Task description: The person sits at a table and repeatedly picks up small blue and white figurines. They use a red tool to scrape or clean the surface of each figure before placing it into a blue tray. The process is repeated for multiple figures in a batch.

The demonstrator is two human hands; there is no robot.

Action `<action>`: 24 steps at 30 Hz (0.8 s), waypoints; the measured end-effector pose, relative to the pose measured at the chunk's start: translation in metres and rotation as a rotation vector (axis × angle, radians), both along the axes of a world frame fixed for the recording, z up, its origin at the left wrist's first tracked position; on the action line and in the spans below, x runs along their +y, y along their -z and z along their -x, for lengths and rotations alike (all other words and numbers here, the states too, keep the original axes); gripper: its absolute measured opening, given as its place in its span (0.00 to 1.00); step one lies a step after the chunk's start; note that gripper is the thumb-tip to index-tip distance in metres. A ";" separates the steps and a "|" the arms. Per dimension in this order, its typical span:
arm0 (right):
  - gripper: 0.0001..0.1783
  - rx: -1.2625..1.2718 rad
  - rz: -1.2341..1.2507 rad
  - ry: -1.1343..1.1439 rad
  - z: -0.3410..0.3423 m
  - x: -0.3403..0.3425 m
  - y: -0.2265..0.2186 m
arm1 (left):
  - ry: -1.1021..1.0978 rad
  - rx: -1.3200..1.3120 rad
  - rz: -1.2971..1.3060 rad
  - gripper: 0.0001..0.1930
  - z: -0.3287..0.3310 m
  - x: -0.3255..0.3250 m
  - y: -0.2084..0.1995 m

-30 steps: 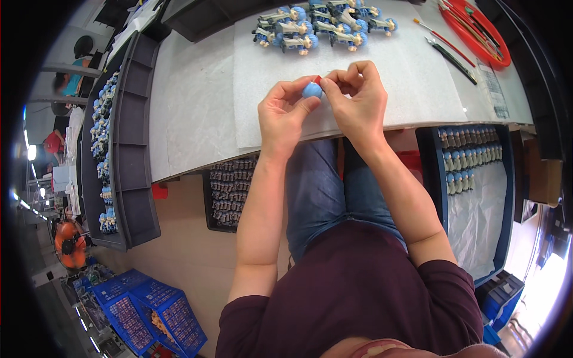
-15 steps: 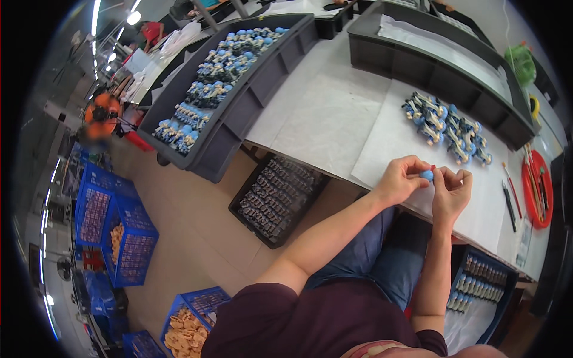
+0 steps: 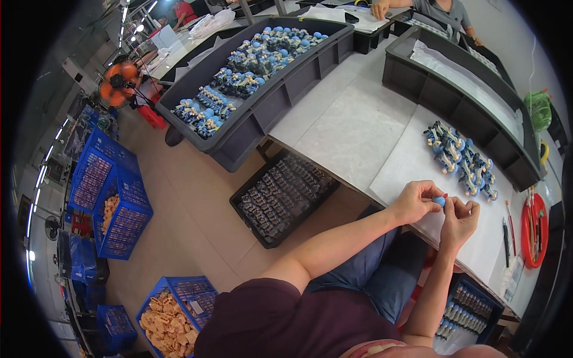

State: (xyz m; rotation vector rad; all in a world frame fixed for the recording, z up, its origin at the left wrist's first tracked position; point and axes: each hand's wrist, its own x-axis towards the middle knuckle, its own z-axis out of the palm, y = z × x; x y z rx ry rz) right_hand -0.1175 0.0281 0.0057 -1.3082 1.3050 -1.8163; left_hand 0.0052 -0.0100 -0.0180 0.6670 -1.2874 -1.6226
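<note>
Over the near edge of the white-covered table, my left hand [image 3: 416, 201] pinches a small round blue piece [image 3: 439, 201] between thumb and fingertips. A red bit shows at the top of this piece. My right hand [image 3: 459, 222] is closed at the piece's other side, its thumb and forefinger pressed against it. The fingers hide the rest of what is held. Just beyond my hands lies a pile of small blue-headed figurines [image 3: 458, 156] on white paper.
A grey bin full of figurines [image 3: 253, 128] stands at the left; a grey paper-lined bin [image 3: 459, 104] stands behind the pile. Brushes lie on a red dish [image 3: 533, 230] at right. Trays of parts sit below the table, blue crates [image 3: 124, 218] on the floor. A co-worker [image 3: 444, 13] is across.
My view has shifted, so the table and hands appear lower and the far co-worker shows more. Both hands keep the blue piece between them, with little change of grip.
</note>
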 end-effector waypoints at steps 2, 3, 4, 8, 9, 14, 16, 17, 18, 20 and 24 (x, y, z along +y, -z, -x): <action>0.19 0.036 0.005 0.012 -0.004 -0.008 -0.007 | 0.010 0.031 -0.022 0.13 0.000 -0.002 0.000; 0.19 0.038 0.013 0.016 -0.003 -0.009 -0.005 | 0.015 0.047 -0.035 0.13 -0.001 -0.002 0.001; 0.19 0.029 -0.005 0.020 -0.003 -0.006 -0.003 | 0.012 0.029 -0.023 0.13 -0.001 0.000 0.003; 0.19 0.052 -0.029 -0.001 0.001 -0.008 -0.006 | 0.002 0.061 -0.026 0.13 0.001 -0.002 0.000; 0.19 0.061 -0.036 -0.010 0.001 -0.009 -0.006 | 0.006 0.084 -0.051 0.13 0.001 -0.002 0.001; 0.20 0.077 -0.061 0.020 0.004 -0.002 -0.004 | 0.005 0.029 -0.015 0.12 0.000 0.000 0.001; 0.20 0.080 -0.063 0.007 0.005 -0.002 -0.007 | 0.005 0.043 -0.022 0.12 0.001 0.000 0.000; 0.20 0.078 -0.057 -0.011 0.003 -0.006 -0.009 | 0.001 0.051 -0.026 0.12 0.000 -0.002 0.000; 0.21 0.075 -0.051 -0.028 0.003 -0.007 -0.009 | -0.004 0.060 -0.031 0.12 0.000 -0.002 0.000; 0.21 0.058 -0.062 -0.022 0.007 0.000 -0.003 | 0.001 0.022 -0.019 0.13 0.000 0.000 -0.001; 0.21 0.049 -0.061 -0.015 0.004 -0.003 -0.007 | -0.010 0.021 0.013 0.13 -0.001 0.000 0.002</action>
